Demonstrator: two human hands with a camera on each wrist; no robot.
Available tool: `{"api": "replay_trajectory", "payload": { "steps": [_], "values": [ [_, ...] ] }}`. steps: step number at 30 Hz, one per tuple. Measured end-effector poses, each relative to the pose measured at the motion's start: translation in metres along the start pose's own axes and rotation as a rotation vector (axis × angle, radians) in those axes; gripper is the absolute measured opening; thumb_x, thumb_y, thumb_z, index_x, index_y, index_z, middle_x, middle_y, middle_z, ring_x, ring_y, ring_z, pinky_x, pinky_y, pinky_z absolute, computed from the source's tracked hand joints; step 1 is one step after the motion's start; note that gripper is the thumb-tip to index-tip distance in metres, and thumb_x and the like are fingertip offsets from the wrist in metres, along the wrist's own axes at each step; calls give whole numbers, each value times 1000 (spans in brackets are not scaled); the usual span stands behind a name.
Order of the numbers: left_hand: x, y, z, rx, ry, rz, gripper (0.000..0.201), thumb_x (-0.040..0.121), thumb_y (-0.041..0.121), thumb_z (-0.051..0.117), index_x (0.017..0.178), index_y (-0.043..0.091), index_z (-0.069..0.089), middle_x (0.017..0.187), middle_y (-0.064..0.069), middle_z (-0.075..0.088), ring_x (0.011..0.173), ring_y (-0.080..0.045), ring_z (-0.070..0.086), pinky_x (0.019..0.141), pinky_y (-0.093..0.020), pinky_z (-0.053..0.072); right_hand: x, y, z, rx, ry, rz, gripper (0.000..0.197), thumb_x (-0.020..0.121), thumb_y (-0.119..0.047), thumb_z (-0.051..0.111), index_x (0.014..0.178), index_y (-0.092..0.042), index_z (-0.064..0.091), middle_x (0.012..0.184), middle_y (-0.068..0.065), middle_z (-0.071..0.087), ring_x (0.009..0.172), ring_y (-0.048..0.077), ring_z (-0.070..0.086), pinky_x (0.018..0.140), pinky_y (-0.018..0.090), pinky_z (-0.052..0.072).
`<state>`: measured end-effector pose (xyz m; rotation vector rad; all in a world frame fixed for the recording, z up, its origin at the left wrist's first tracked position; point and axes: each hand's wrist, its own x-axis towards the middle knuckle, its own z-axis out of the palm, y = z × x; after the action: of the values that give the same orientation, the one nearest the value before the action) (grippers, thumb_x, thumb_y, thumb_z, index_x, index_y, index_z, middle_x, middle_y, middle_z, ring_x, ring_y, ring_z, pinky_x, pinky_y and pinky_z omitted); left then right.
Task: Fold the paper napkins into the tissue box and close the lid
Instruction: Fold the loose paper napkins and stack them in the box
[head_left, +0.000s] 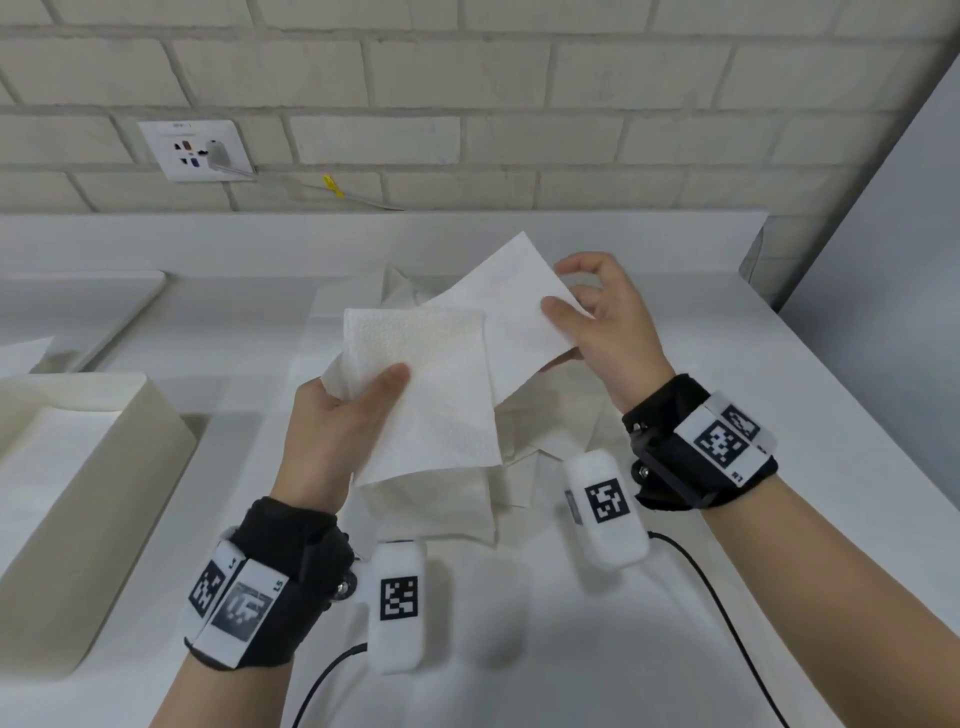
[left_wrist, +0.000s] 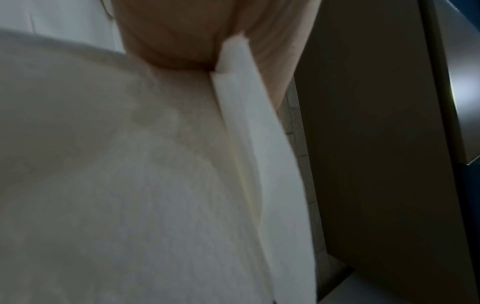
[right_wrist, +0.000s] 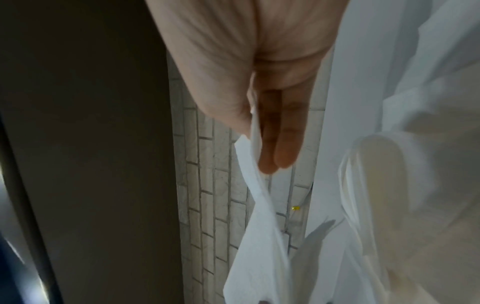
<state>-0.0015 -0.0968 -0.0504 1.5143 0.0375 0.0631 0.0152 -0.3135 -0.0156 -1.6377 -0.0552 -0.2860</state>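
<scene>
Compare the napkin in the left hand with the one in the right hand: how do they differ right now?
The left hand grips its napkin at the lower left corner; the right hand pinches its napkin at the right edge. The left hand's napkin lies in front and overlaps the right hand's napkin, which sits farther back and higher. The front one shows clear embossing; the rear one looks smoother. Both are white, held above the pile of napkins.

White brick wall (head_left: 467, 78) behind white counter (head_left: 675, 364). Wall socket plate (head_left: 195, 149) left with a plug in it, cable with yellow tag (head_left: 332, 186) along counter's back edge. Grey panel (head_left: 893, 218) far right, maybe a door.
</scene>
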Motion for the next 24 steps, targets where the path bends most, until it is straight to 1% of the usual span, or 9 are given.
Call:
{"api": "replay_trajectory", "payload": {
  "steps": [3,5,7,10,12,14,19,23,24],
  "values": [
    [0,-1,1,-15,6,-1,6,89,19,63,91,17,68,85,5,74,83,-15,71,71,-29,56,0,0,1,-215,-14,-248,39,87,6,49,98,-29,40,99,-5,54,78,-2,57,65,14,45],
    [0,0,2,-36,18,-5,8,92,19,60,94,18,67,89,5,74,86,-15,70,76,-31,55,-6,2,5,-424,-145,-373,29,86,6,49,95,-21,53,97,-9,55,82,-3,56,72,7,39],
    [1,0,3,-65,24,-14,11,94,19,56,95,18,66,91,5,73,88,-14,70,77,-31,53,-15,-1,10,-566,-281,-408,15,85,-12,61,99,-14,64,104,-2,58,94,4,54,83,7,37],
    [1,2,4,-99,26,-37,15,97,21,51,101,16,65,100,1,72,92,-15,69,77,-32,52,-26,0,16,-886,-389,-450,83,61,-53,78,130,-17,51,133,-2,46,119,5,31,100,14,19],
    [1,3,5,-114,16,-43,17,97,21,50,104,14,64,103,-1,71,93,-16,69,75,-30,52,-29,2,23,-1006,-361,-587,98,53,-61,76,132,-10,49,135,5,47,118,10,29,103,24,19],
    [0,4,6,-131,11,-42,18,97,20,50,105,13,64,102,-2,72,92,-15,69,73,-28,55,-27,10,27,-1013,-277,-728,80,61,-56,68,122,-6,57,127,9,56,114,14,38,101,36,34],
    [0,5,6,-204,18,-73,23,99,24,45,99,13,66,92,1,74,87,-14,69,75,-25,54,-21,13,32,-859,-209,-848,37,85,-28,46,102,-4,69,109,8,67,99,14,49,81,25,34],
    [-3,6,6,-192,34,-38,32,100,36,39,92,22,67,86,10,74,84,-5,69,81,-25,49,-20,8,33,-500,-184,-508,29,94,-22,46,78,-11,67,95,-1,63,85,10,54,75,18,40],
    [-4,6,6,-167,30,-32,30,99,37,42,93,23,68,88,9,74,86,-6,69,82,-26,49,-19,6,32,-431,-161,-425,31,94,-22,46,78,-6,67,95,2,63,85,11,56,77,17,41]
  ]
}}
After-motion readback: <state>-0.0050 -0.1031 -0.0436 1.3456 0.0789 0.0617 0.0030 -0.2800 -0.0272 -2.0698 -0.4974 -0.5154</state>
